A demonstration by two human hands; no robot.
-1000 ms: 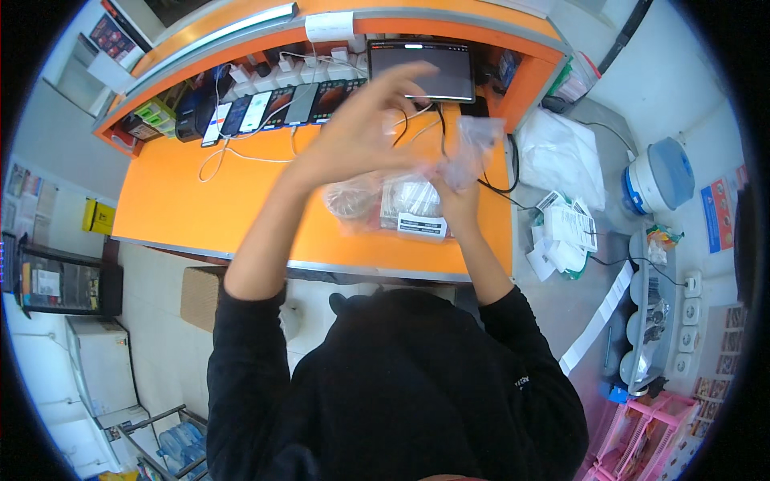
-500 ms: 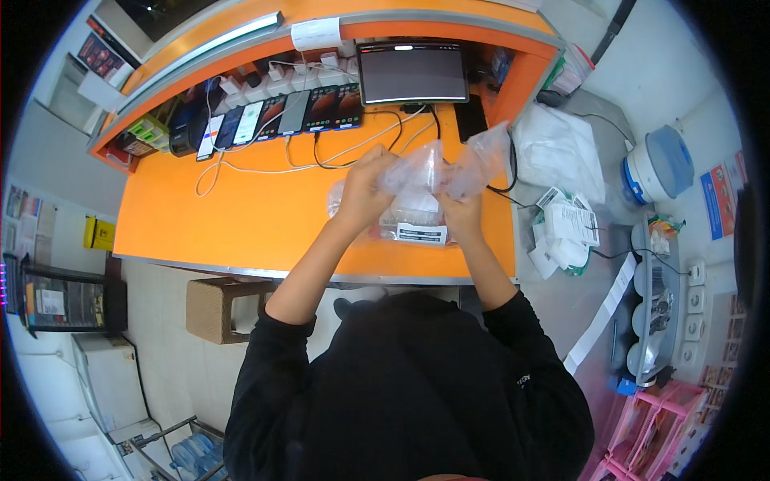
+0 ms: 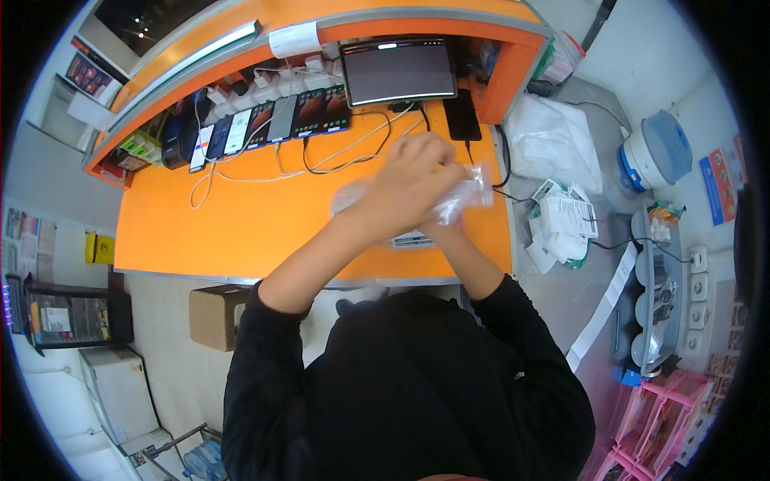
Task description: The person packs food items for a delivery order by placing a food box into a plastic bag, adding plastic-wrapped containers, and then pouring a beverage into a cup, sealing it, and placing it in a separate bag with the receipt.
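Fingers [image 3: 434,149] of two hands [image 3: 407,183] at one bag [image 3: 476,189]

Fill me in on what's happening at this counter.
A person in black sleeves is handling a clear plastic bag on the orange counter. The left hand is at the bag, in front of the right hand, which it mostly hides, so neither grip can be made out. A label shows below the hands. Farther back are a row of phones and a dark screen.
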